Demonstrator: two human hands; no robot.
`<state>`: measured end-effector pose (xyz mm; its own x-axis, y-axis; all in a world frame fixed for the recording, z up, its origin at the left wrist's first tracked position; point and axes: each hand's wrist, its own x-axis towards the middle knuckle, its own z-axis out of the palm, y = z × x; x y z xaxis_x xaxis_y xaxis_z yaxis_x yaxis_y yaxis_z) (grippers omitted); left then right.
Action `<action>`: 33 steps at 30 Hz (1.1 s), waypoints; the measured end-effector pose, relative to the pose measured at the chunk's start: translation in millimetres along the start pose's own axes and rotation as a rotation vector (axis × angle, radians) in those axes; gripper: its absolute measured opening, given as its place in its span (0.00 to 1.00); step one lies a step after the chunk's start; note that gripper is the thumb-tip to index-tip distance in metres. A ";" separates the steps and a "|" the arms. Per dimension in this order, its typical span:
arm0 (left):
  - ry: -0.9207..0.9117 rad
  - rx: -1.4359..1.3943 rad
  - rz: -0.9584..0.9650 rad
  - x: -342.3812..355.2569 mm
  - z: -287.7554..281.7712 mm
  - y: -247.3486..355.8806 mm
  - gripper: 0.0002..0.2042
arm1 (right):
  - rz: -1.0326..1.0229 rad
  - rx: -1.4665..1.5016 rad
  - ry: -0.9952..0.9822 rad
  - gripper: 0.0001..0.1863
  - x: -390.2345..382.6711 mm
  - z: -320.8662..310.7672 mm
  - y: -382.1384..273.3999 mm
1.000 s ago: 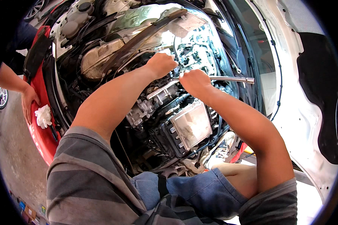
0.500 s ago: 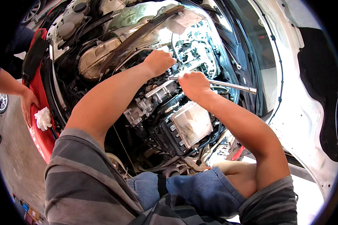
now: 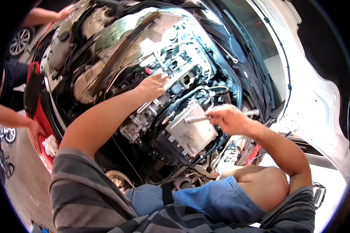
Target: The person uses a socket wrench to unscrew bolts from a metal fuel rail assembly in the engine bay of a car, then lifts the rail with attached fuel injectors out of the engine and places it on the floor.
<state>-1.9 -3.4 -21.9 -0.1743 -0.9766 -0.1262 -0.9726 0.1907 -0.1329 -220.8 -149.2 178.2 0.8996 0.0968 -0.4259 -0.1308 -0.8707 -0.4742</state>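
- Two hands of the person reach into the open engine bay (image 3: 116,77) of a car, and the forearms come in from the lower edge of the view.
- The left hand (image 3: 153,85) lies at about 11 o'clock from the picture's middle; its fingers are stretched forward and the tips touch the pale metal top of the engine (image 3: 182,62). It grips nothing that I can see.
- The right hand (image 3: 229,118) is at about 3 o'clock from the middle; it is closed around a long metal socket wrench (image 3: 196,119), which lies almost level with its socket end pointing to 9 o'clock.
- The tool's end hovers just above a grey rectangular box (image 3: 190,134) that sits in the bay at about 5 o'clock from the left hand.
- A person's bent knee in blue shorts (image 3: 221,198) is at the bottom, near a shoe (image 3: 229,153).
- At 9 o'clock, another person's hand (image 3: 35,134) rests on the red bumper (image 3: 41,120) beside a white rag (image 3: 50,145).
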 end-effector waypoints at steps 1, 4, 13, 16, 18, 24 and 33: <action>-0.032 0.039 0.017 1.6 -11.8 1.2 0.12 | 0.024 0.060 0.013 0.11 -14.4 1.4 1.7; -0.100 -0.061 -0.047 18.8 -3.4 1.1 0.12 | 0.082 0.262 0.032 0.12 -47.1 -0.8 19.1; -0.344 -0.061 0.036 45.8 -31.7 0.3 0.12 | 0.217 0.581 0.267 0.11 -106.5 -9.3 108.3; -0.261 -0.043 0.003 26.7 -22.3 -0.6 0.05 | 0.155 0.727 0.256 0.11 -88.9 -6.7 133.6; -0.421 0.003 0.019 19.7 -28.6 2.3 0.06 | 0.074 0.815 0.271 0.10 -73.1 0.9 147.7; -0.273 0.160 0.143 34.9 -21.0 3.5 0.13 | 0.067 0.884 0.236 0.10 -71.5 -1.9 184.0; -0.202 -0.117 0.056 45.9 -37.4 -3.2 0.06 | 0.136 1.135 0.022 0.09 -54.5 -6.0 211.8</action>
<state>-12.5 -52.6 9.5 -0.2052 -0.9230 -0.3254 -0.9756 0.2194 -0.0073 -295.0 -341.8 105.6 0.8548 0.0166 -0.5187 -0.5186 0.0659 -0.8525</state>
